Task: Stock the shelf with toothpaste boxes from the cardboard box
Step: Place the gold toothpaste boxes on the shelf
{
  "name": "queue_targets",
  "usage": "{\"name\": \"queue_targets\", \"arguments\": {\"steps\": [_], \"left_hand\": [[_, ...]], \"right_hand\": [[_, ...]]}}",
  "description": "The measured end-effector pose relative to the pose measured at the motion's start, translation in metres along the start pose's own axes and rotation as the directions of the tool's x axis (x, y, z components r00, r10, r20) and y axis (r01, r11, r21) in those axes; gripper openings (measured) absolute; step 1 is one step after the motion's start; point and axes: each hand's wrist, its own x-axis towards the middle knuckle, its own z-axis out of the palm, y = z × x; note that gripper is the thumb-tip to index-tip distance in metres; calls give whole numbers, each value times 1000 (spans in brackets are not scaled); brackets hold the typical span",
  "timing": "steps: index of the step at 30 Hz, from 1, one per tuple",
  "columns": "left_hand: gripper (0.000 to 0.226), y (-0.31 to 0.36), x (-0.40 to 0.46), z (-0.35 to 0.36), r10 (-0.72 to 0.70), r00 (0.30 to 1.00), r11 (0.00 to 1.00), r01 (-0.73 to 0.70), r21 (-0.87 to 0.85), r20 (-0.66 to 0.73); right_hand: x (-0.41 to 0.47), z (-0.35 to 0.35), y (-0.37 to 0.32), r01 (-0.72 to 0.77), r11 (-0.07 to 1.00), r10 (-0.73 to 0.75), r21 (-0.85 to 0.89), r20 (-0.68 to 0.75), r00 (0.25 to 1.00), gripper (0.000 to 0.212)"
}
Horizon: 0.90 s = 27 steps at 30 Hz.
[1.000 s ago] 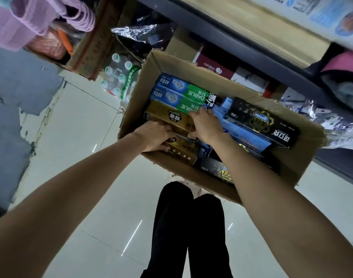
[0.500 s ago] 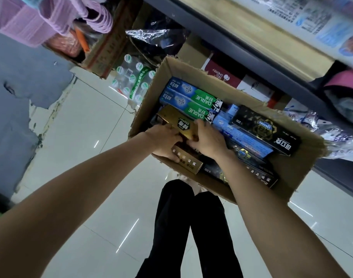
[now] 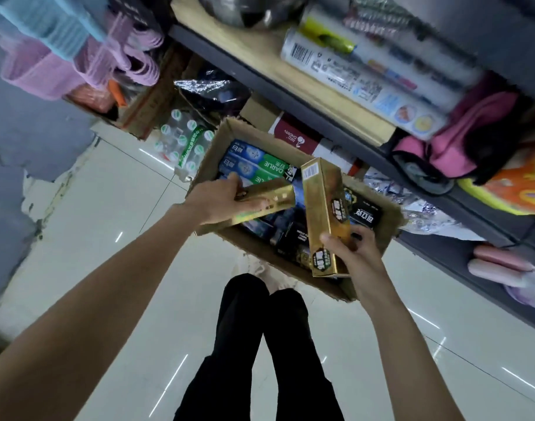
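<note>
An open cardboard box [image 3: 392, 214] stands on the floor under the shelf and holds several toothpaste boxes: blue-green ones [image 3: 254, 165] at its far left, black ones [image 3: 365, 212] at the right. My left hand [image 3: 222, 199] grips a gold toothpaste box [image 3: 267, 197] lying crosswise above the carton. My right hand [image 3: 353, 247] grips a second gold toothpaste box [image 3: 324, 214] by its lower end, held nearly upright over the carton's middle. The shelf [image 3: 290, 83] runs diagonally above.
The shelf board carries rolls in printed wrap [image 3: 366, 77] and pink bags [image 3: 472, 138]. Bottled water [image 3: 184, 141] and a red carton [image 3: 296, 136] sit beside the cardboard box. Pink hangers [image 3: 117, 59] hang at upper left. My black-trousered legs [image 3: 260, 344] stand on pale tile.
Both hands have lifted out of the carton, each with a gold box. The right one rose and tilted its box upright; the view swung up toward the shelf.
</note>
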Motion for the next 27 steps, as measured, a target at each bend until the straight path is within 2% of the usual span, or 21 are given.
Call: {"name": "queue_targets", "arguments": {"steps": [1, 2, 3, 4, 6, 7, 10, 11, 13, 16, 18, 19, 22, 24, 27], "left_hand": [[87, 9, -18, -10, -58, 998, 972, 49, -231, -34], [87, 21, -36, -18, -117, 992, 881, 77, -467, -55], [87, 33, -53, -26, -163, 985, 752, 88, -653, -56], [85, 47, -69, -32, -182, 983, 634, 92, -768, -32], [80, 76, -104, -41, -164, 986, 512, 102, -853, 20], [85, 91, -121, -46, -136, 990, 461, 102, -881, 43], [126, 122, -160, -62, -56, 996, 343, 83, -935, 68], [127, 128, -169, -66, -13, 999, 324, 52, -945, 50], [113, 134, -183, -73, 71, 997, 305, 1, -952, 23], [95, 144, -208, -88, 161, 987, 301, -52, -952, -3], [98, 147, -216, -96, 180, 983, 346, -80, -935, -18], [101, 148, -217, -99, 185, 982, 388, -104, -916, -33], [100, 156, -223, -106, 232, 972, 464, -144, -874, -37], [109, 167, -224, -108, 276, 961, 504, -177, -845, -37], [111, 190, -222, -112, 320, 946, 577, -241, -781, -55]], "right_hand": [[-15, 1, -7, 39, 999, -39, -4, -29, 999, 60], [-32, 3, -17, 85, 996, -85, 2, -57, 995, 64], [-48, 4, -26, 142, 990, -141, 13, -72, 987, 69], [-65, 6, -36, 196, 980, -194, 16, -76, 978, 77], [-100, 10, -55, 296, 955, -296, -5, -64, 953, 92], [-115, 12, -64, 348, 937, -349, -28, -60, 935, 92], [-156, 20, -87, 481, 860, -498, -170, -78, 864, 78], [-167, 22, -93, 494, 845, -518, -205, -86, 851, 75], [-187, 23, -102, 494, 838, -525, -230, -101, 845, 64], [-210, 12, -116, 517, 849, -527, -107, -106, 843, 39], [-218, -3, -127, 510, 859, -512, -48, -111, 852, 21], [-219, -12, -130, 505, 862, -505, -37, -115, 855, 19], [-219, -36, -146, 506, 861, -507, -55, -171, 845, 34], [-216, -53, -162, 488, 870, -492, -65, -171, 854, 41], [-203, -82, -184, 452, 872, -464, -187, -29, 885, 87]]}}
